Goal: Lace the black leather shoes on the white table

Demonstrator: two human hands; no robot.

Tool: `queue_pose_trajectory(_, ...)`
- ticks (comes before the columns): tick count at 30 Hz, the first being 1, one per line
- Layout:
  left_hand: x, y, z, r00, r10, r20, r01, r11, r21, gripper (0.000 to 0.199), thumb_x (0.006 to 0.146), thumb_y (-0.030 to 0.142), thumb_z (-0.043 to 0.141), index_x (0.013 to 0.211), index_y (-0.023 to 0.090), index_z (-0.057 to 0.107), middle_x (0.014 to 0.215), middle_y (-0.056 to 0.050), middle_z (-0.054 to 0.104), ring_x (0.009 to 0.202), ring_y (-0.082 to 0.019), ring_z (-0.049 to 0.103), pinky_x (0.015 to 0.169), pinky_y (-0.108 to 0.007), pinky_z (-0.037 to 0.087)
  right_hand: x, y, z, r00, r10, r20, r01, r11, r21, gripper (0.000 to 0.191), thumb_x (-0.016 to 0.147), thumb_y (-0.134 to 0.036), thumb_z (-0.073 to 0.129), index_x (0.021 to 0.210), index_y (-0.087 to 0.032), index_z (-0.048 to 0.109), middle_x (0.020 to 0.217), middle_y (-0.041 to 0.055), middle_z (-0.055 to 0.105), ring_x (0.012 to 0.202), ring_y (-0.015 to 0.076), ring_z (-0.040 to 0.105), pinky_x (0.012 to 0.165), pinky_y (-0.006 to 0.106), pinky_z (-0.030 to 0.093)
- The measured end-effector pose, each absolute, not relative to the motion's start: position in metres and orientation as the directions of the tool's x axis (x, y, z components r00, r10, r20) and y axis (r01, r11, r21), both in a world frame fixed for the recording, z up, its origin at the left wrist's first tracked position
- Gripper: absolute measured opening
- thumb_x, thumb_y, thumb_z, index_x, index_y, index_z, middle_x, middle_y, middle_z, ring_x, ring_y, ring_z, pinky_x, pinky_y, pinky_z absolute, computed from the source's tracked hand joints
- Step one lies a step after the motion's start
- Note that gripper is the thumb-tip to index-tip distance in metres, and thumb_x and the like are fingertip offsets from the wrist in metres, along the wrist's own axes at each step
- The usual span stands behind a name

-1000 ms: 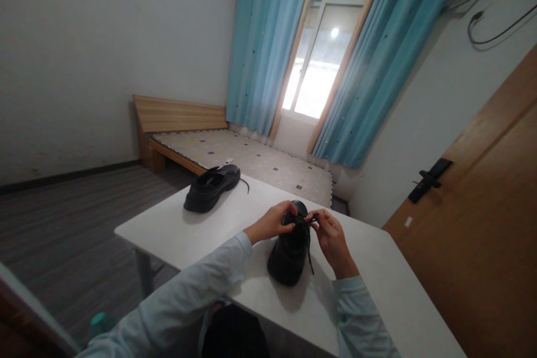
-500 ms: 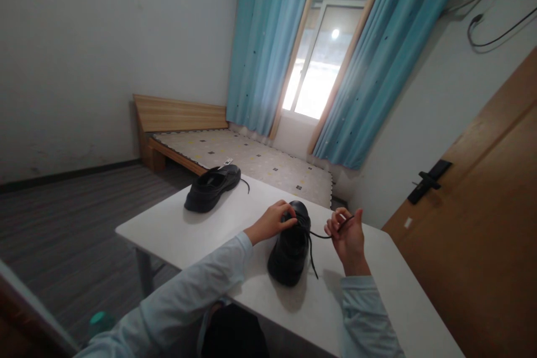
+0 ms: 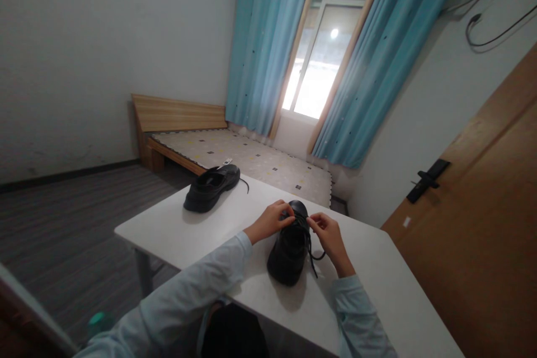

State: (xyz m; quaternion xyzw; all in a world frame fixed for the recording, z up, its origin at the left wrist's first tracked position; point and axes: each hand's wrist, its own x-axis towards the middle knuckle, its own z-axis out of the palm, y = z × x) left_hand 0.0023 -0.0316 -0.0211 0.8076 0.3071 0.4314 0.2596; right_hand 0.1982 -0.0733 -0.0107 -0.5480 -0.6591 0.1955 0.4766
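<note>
- a black shoe (image 3: 291,246) stands on the white table (image 3: 390,279), toe pointing away from the person, heel toward the near edge.
- the left hand (image 3: 272,220) rests on the shoe's left side near the top, fingers curled against the upper by the lacing; whether it pinches a lace there cannot be told.
- the right hand (image 3: 331,236) sits just right of the shoe, fingers narrowed to a pinch on the black lace (image 3: 312,254) close to the eyelets.
- below the right hand the lace hangs in a slack loop down the shoe's right side, its end lying on the table.
- both hands are close together over the front of the shoe, their fingertips nearly meeting.
- a second shoe (image 3: 212,187), also black, lies well apart at the far left corner of the table, its opening turned toward the person and a lace end trailing off to its right.
- behind the table are a bed (image 3: 235,151), blue curtains (image 3: 264,45) and a window (image 3: 316,67); a wooden door (image 3: 482,207) is at the right.
</note>
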Motion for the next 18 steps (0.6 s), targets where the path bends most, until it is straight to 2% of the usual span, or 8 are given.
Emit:
queue_pose_trajectory(5, 0.003, -0.032, -0.02, 0.441, 0.72, 0.535, 0.279, -0.677, 0.681, 0.012, 0.078, 0.027, 0.059, 0.082, 0.016, 0.062, 0.089, -0.005, 0.056, 0.085, -0.015, 0.056, 0.079, -0.029, 0.051, 0.188, -0.077, -0.009, 0.001, 0.915, 0.403, 0.549, 0.336, -0.765, 0.031, 0.071, -0.047, 0.066, 0.073, -0.016, 0.064, 0.069, 0.0045, 0.065, 0.057, 0.0154, 0.054, 0.055, 0.028, 0.043)
queue_pose_trajectory(14, 0.003, -0.035, -0.016, 0.477, 0.707, 0.523, 0.277, -0.685, 0.674, 0.021, 0.069, 0.025, 0.067, 0.088, 0.017, 0.061, 0.096, -0.006, 0.055, 0.094, -0.02, 0.054, 0.085, -0.034, 0.048, 0.184, -0.074, -0.014, 0.022, 0.902, 0.432, 0.55, 0.35, -0.758, 0.035, 0.07, -0.05, 0.065, 0.07, -0.015, 0.062, 0.065, 0.0041, 0.062, 0.058, 0.0169, 0.054, 0.056, 0.029, 0.041)
queue_pose_trajectory(18, 0.003, -0.033, -0.018, 0.49, 0.698, 0.523, 0.271, -0.692, 0.669, 0.022, 0.069, 0.024, 0.066, 0.089, 0.017, 0.06, 0.097, -0.006, 0.055, 0.098, -0.02, 0.053, 0.088, -0.036, 0.047, 0.18, -0.074, -0.016, 0.068, 0.889, 0.453, 0.551, 0.345, -0.76, 0.035, 0.07, -0.051, 0.063, 0.069, -0.015, 0.062, 0.064, 0.0046, 0.061, 0.058, 0.0171, 0.053, 0.056, 0.029, 0.041)
